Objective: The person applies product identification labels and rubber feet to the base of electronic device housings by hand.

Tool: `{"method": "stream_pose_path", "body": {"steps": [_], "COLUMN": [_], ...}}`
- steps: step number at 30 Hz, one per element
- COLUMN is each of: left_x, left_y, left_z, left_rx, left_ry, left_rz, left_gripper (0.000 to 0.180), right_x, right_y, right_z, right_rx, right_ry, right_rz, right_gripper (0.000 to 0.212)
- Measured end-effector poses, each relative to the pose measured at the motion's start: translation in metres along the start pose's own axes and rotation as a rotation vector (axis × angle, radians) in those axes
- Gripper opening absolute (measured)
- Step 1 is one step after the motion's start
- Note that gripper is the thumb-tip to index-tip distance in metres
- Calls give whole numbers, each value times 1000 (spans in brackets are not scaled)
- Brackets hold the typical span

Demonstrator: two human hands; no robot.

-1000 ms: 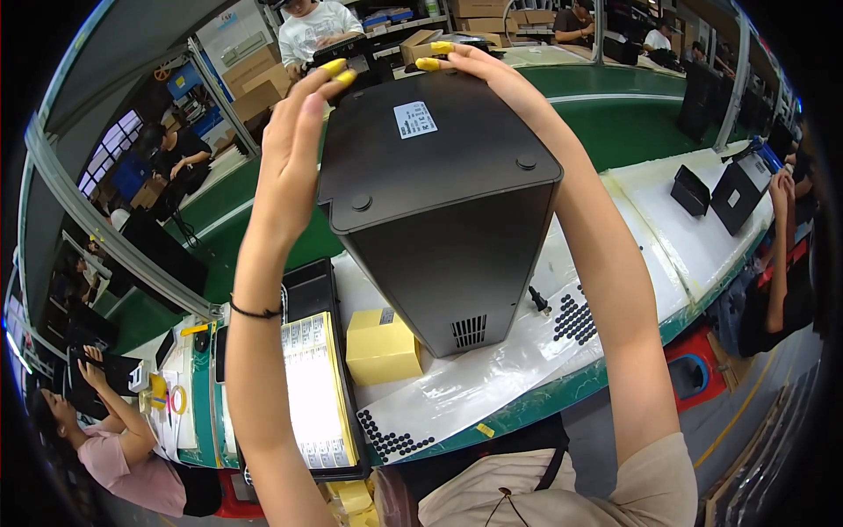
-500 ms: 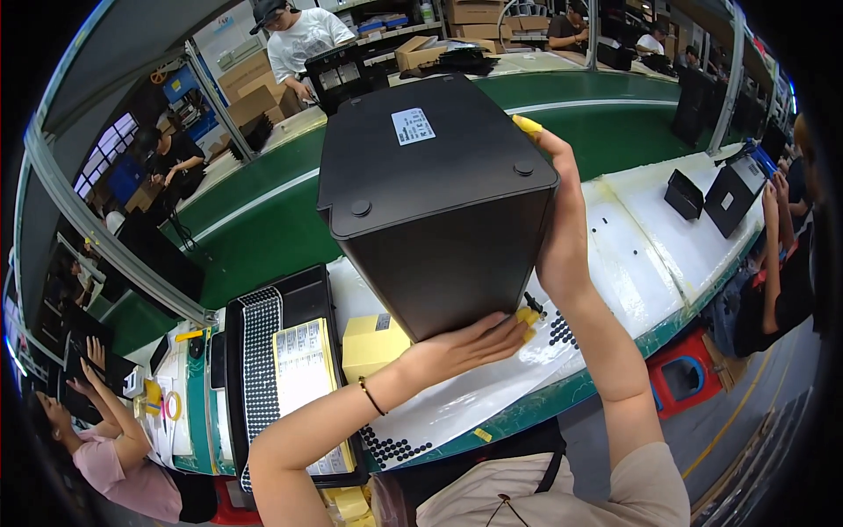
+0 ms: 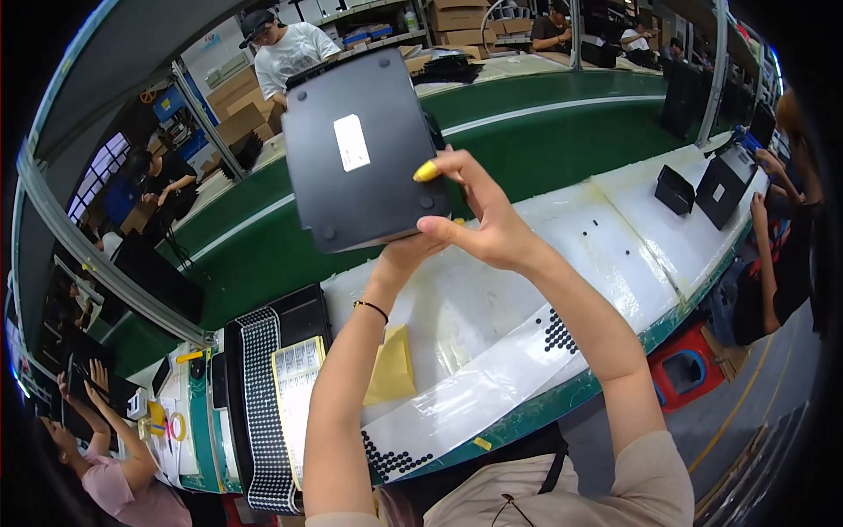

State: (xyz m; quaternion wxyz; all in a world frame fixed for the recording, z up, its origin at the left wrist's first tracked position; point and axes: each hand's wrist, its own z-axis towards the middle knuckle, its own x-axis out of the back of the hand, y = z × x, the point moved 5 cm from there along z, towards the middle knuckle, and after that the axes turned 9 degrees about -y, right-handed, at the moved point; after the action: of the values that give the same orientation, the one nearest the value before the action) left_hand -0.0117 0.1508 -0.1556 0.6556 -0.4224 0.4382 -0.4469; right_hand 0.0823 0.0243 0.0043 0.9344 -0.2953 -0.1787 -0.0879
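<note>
A black box is held up over the bench, tilted, its flat face with small round feet near the corners turned toward me. A white label sits at the middle of that face. My right hand grips the box's right edge, thumb near the lower corner and a yellow-tipped finger at the side. Under the lower edge, my left hand supports the box; its fingers are mostly hidden behind the box and the right hand. Below lies a white plastic sheet with several black round pads at its end.
A black tray with a dotted pad strip and label sheets stands at left, beside a yellow paper packet. Black parts lie far right near another person. A red stool stands below the bench. Co-workers sit around.
The box has moved left and away and turned, its labelled face now more toward me. My right hand has shifted left with its thumb now showing; my left hand has moved farther out.
</note>
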Motion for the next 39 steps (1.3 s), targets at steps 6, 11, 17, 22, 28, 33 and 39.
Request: {"method": "stream_pose_path", "body": {"steps": [6,11,17,22,28,33,39], "left_x": [-8,27,32,12,11,23,6], "left_y": [20,-33,-29,-42,-39,-31,-23], "left_z": [-11,-39,-105,-147,-166,-176,-158], "left_rx": [-219,-23,165,261,126,71,284], "left_ry": [-71,-169,-491,-685,-858,-660,-832], "left_rz": [-854,-1309,-1671,-1599,-1853,-1797,-2325], "left_gripper": [51,40,37,42,66,73,48], "right_x": [24,59,88,85,97,30,-107], "right_y": [59,98,167,202,229,146,134], "right_z": [0,46,102,130,143,59,-83], "right_rx": [-116,-221,-302,-376,-270,-70,-410], "right_ry": [100,229,427,353,417,711,40], "right_rz": [16,-30,66,-75,-62,-240,-42], "right_gripper": [39,34,27,38,55,51,28]}}
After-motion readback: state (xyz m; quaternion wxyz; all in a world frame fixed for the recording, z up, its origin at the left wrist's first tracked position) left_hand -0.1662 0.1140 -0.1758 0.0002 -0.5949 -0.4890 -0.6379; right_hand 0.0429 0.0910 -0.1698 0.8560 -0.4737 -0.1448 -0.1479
